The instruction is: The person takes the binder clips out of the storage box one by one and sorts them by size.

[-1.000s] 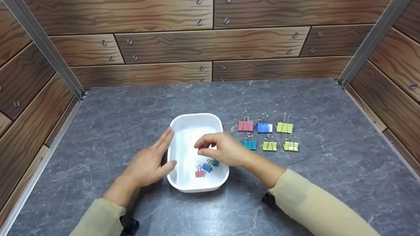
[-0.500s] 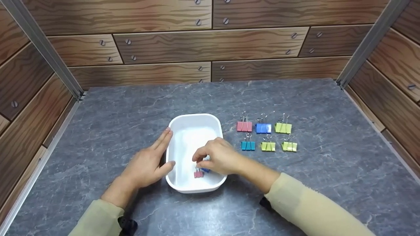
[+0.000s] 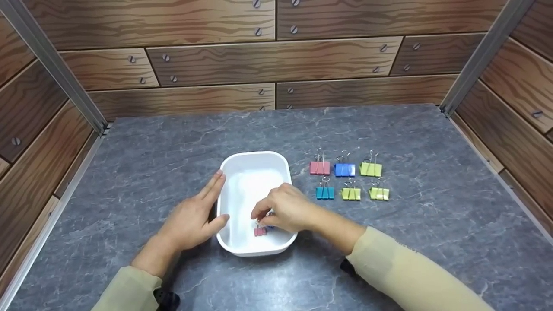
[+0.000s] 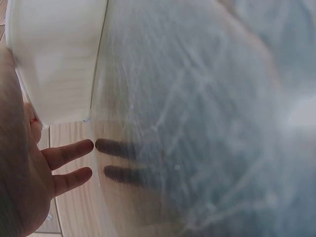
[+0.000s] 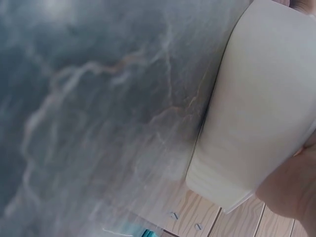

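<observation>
Inside a white tray (image 3: 229, 242) on the grey table (image 3: 151, 164): right hand (image 3: 287, 211), fingers curled down toward a pink binder clip (image 3: 260, 231) and a blue clip (image 3: 270, 225) half hidden beneath the knuckles. Whether the grip has closed on a clip, or which one, cannot be told; fingertips hidden from the head view, both wrist views showing only tray wall and table. Left hand (image 3: 194, 218) flat and relaxed against the tray's left wall, fingers straight, steadying. Right of the grip, well apart: six more clips (image 3: 349, 181) in two tidy rows. Likely handling of each clip: light, stiff sprung steel, smooth painted body prone to slipping. Best taken by the wire loops or pinched across the flat sides, without forcing the jaws open.
</observation>
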Tool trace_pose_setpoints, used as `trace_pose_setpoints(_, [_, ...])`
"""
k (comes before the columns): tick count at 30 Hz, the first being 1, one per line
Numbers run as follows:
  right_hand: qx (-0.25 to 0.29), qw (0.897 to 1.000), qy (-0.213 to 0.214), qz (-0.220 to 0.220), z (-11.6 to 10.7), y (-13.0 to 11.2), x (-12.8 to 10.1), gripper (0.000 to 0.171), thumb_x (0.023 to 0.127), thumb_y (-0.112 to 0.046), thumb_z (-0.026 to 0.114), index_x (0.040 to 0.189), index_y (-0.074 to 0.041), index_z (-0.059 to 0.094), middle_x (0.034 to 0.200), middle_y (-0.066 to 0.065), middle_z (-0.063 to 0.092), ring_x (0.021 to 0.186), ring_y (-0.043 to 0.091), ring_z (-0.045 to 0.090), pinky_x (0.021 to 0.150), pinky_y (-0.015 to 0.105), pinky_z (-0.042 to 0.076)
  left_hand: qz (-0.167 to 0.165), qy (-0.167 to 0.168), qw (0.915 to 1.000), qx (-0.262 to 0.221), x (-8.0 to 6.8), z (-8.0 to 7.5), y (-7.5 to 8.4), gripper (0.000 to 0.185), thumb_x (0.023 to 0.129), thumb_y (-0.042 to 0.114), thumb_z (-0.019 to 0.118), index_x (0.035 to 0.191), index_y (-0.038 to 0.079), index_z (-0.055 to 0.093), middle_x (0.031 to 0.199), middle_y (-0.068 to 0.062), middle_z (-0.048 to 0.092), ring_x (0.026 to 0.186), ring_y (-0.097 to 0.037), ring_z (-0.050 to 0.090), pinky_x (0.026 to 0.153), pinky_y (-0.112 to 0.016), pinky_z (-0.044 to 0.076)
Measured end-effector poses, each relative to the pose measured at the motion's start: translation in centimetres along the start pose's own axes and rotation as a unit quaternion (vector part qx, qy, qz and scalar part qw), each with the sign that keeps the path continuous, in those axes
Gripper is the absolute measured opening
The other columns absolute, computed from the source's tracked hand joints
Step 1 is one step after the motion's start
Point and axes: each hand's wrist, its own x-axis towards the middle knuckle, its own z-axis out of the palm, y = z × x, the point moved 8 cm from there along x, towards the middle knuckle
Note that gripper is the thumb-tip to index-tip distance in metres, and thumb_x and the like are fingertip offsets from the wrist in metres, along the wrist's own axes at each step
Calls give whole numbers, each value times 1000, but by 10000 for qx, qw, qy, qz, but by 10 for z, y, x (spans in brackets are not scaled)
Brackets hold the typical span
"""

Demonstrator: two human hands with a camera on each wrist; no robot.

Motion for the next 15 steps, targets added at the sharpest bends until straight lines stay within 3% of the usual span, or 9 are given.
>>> trace_pose_setpoints(10, [45, 9998, -190, 34, -1, -1, 2, 9, 90, -31, 86, 96, -25, 86, 88, -17, 79, 72, -1, 62, 81, 36, 49, 55, 31, 10000, 0, 0, -1, 1, 90, 99, 45, 60, 171, 12, 19, 176, -1, 18, 110, -41, 70, 88, -59, 56])
trace_pose_setpoints(15, [104, 9999, -59, -51, -1, -2, 2, 6, 89, -28, 86, 92, -23, 87, 86, -16, 79, 71, 0, 63, 75, 32, 50, 45, 17, 10000, 9, 0, -1, 1, 90, 99, 46, 60, 171, 12, 18, 177, -1, 17, 105, -40, 71, 86, -58, 57])
